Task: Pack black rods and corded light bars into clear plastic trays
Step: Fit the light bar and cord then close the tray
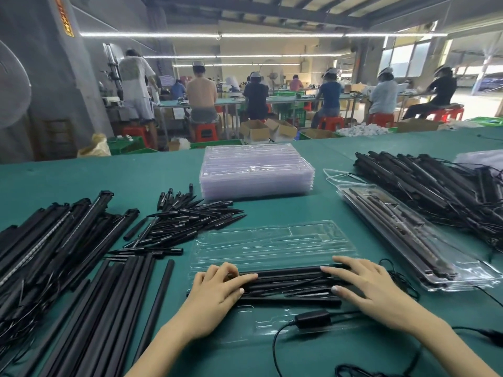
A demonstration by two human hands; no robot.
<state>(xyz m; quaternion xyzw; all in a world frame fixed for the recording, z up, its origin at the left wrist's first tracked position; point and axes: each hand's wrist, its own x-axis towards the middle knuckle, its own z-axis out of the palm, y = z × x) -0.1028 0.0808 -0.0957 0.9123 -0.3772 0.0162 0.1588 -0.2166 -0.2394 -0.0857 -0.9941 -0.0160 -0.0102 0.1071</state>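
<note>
Black rods (285, 281) under both hands

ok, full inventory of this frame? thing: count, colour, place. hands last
open tray: one, clear, centre, near half loaded with black rods
rods in tray: several, black, under both hands
tray stack: one stack, clear, behind centre
packed trays: one stack, clear with black contents, right
light bars: one pile, black, corded, far right
spikes: one pile, black, left of centre
rod pile: many, black, left and near left
adapter: one, black, corded, on the tray's near edge
table: one, green
workers: several, seated or standing at the far benches
left hand: flat on rods, left end
right hand: flat on rods, right end
</note>
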